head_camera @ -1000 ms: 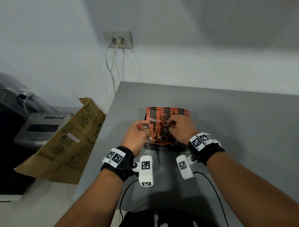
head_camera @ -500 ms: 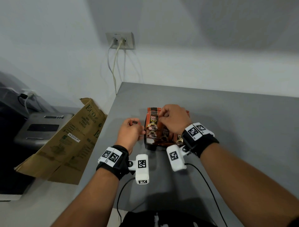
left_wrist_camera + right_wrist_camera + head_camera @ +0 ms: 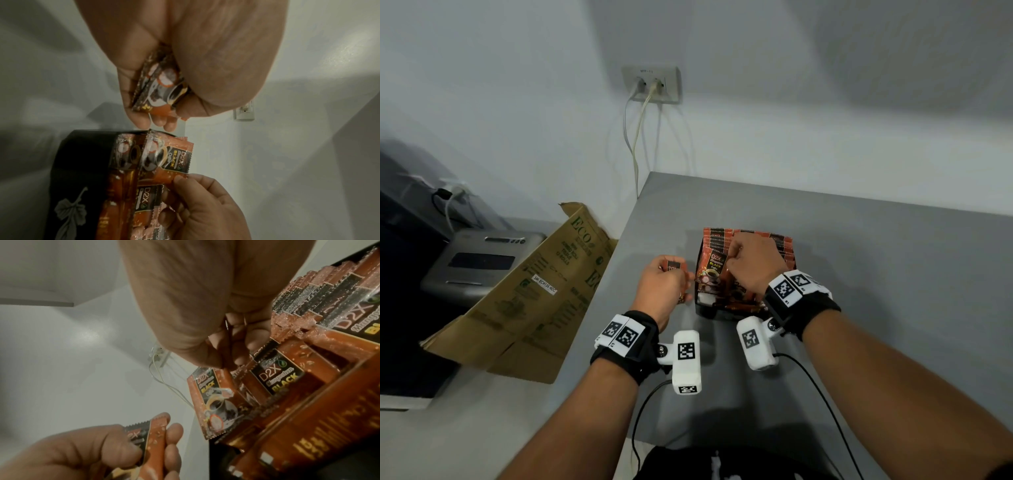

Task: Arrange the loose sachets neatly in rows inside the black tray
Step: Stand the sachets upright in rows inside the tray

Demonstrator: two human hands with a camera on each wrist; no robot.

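My right hand (image 3: pixel 751 265) covers most of the packets (image 3: pixel 774 241) in the tray (image 3: pixel 710 310), so I can't count the rows. My left hand (image 3: pixel 662 284) hides most of its packet (image 3: pixel 673 265). The small print is too blurry to read.

The grey table (image 3: pixel 859 274) carries the black tray (image 3: pixel 709 311) (packed with sachets (image 3: pixel 756 236)) near its left edge.

Head view high above the tray (image 3: pixel 709 313); both wrist views close, sharing its sachets (image 3: pixel 168 160)
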